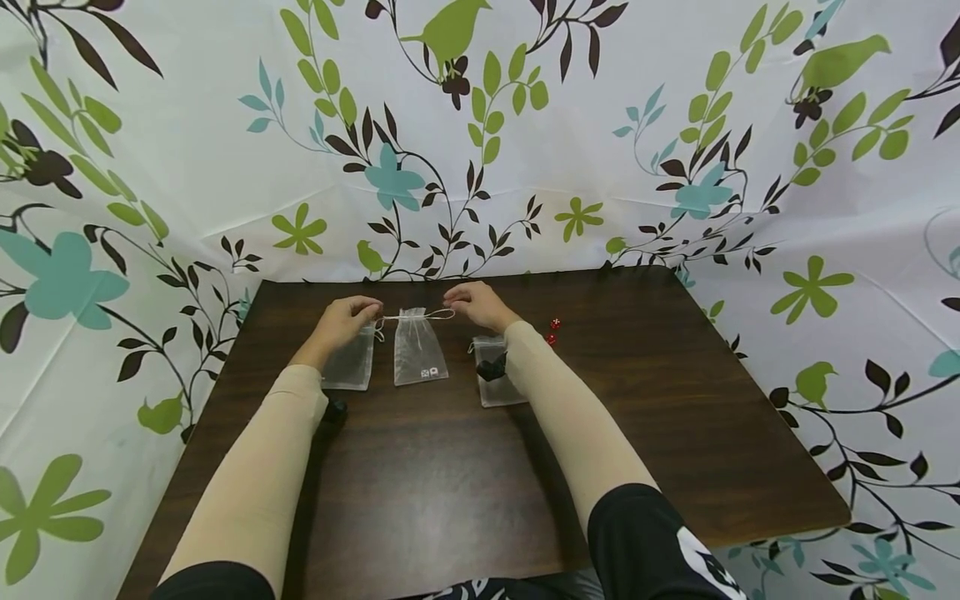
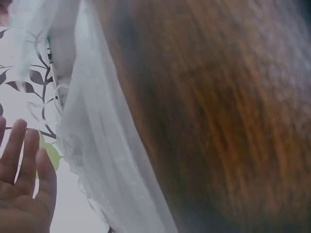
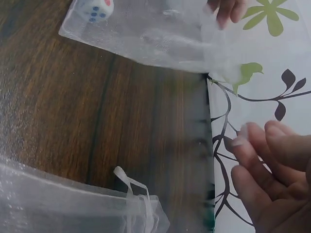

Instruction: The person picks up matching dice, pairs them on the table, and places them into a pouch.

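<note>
Grip on drawstring (image 1: pixel 414 317) unclear; right pouch (image 1: pixel 495 394) partly hidden behind forearm (image 1: pixel 577 414).

Soft glare pools on the brown table (image 1: pixel 442 492), while the left wrist view looks blurred.

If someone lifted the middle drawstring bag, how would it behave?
The middle drawstring bag would probably sag, its sheer fabric being wrinkled. It's likely light, with only small dice visible inside; those may slide if it tilts.
</note>
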